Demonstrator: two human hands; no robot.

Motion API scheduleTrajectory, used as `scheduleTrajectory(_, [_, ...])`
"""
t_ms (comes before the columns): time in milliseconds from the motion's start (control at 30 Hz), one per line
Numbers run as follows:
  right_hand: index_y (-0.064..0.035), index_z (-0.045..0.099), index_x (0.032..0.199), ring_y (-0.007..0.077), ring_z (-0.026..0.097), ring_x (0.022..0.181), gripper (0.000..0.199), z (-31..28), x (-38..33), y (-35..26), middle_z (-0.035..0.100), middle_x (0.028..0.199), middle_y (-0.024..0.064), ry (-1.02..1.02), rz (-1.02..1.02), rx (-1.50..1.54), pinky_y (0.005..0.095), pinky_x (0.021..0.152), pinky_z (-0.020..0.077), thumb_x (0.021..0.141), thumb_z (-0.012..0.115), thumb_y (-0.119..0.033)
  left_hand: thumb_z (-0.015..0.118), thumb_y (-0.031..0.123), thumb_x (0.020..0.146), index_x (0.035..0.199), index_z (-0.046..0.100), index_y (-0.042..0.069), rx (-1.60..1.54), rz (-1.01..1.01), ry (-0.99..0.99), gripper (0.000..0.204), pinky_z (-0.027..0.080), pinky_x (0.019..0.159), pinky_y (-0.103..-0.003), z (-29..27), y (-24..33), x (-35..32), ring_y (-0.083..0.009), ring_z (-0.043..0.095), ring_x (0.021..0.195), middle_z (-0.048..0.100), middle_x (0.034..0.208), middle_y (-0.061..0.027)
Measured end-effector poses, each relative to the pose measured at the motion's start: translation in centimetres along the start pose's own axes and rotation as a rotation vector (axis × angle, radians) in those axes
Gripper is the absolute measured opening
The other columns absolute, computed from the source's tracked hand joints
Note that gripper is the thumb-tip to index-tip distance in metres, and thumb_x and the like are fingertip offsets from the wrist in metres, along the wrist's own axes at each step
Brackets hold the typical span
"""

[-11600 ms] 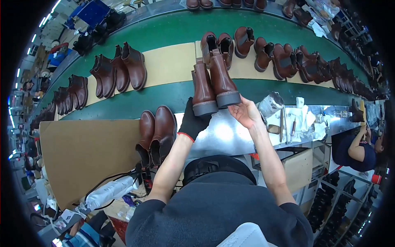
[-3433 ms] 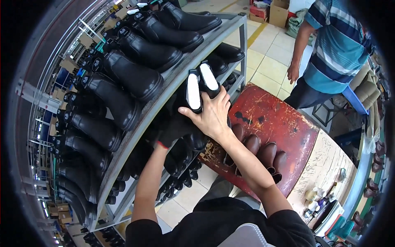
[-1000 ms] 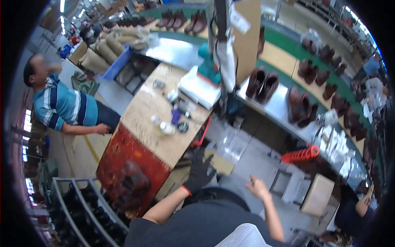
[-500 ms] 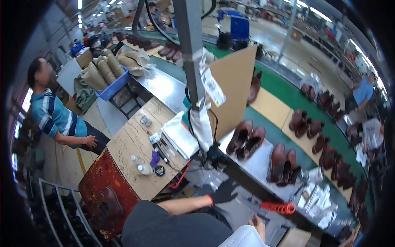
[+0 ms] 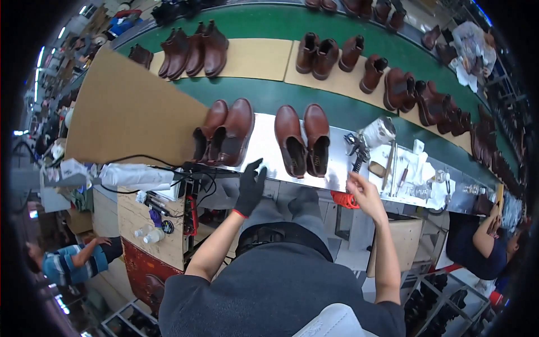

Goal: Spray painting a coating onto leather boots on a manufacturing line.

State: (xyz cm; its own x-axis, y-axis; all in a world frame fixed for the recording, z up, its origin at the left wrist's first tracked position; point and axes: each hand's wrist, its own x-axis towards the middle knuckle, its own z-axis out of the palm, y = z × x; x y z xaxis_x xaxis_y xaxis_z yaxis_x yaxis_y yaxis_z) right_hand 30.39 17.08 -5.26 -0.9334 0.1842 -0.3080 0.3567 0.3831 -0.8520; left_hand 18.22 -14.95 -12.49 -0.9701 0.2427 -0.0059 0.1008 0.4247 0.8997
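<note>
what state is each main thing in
Black-gloved left hand, open, empty
Bare right hand, fingers curled, grip unclear
Black narrow-handled tool, next to that hand
Middle brown leather boots, standing, toes pointing away, tops open
Left brown leather boots, standing, toes pointing away
Brown cardboard sheet, standing on edge

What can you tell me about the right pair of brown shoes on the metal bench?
The pair of brown shoes looks like glossy leather, with rounded toes and dark openings. It stands upright, side by side, on the metal bench, toes pointing at the green belt; neither the left hand nor right hand touches it.
</note>
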Motion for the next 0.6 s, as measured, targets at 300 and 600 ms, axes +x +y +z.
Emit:
scheduleTrajectory(300, [0.0020, 0.045, 0.131, 0.0309, 0.050, 0.118, 0.078, 5.5, 14.1, 4.6, 0.053, 0.125, 0.0213, 0.114, 0.310, 0.241, 0.0354, 0.098, 0.0377, 0.087, 0.045, -0.062, 0.046, 0.064, 0.086, 0.122, 0.046, 0.008, -0.776, -0.856, -0.072, 0.066, 0.044, 0.081, -0.038, 5.6, -2.0, 10.0, -0.0201, 0.056, 0.086, 0.060, 0.098, -0.0096])
scheduleTrajectory(600, [0.0037, 0.024, 0.143, 0.0257, 0.043, 0.124, 0.093, 5.6, 11.9, 0.4, 0.043, 0.135, 0.0178, 0.147, 0.373, 0.811, 0.0349, 0.103, 0.0314, 0.077, 0.068, -0.044, 0.031, 0.058, 0.095, 0.114, 0.058, 0.008, -0.926, -0.702, -0.406, 0.060, 0.050, 0.072, -0.034, 7.2, -5.2, 14.9, -0.0173, 0.061, 0.080, 0.065, 0.087, -0.0043])
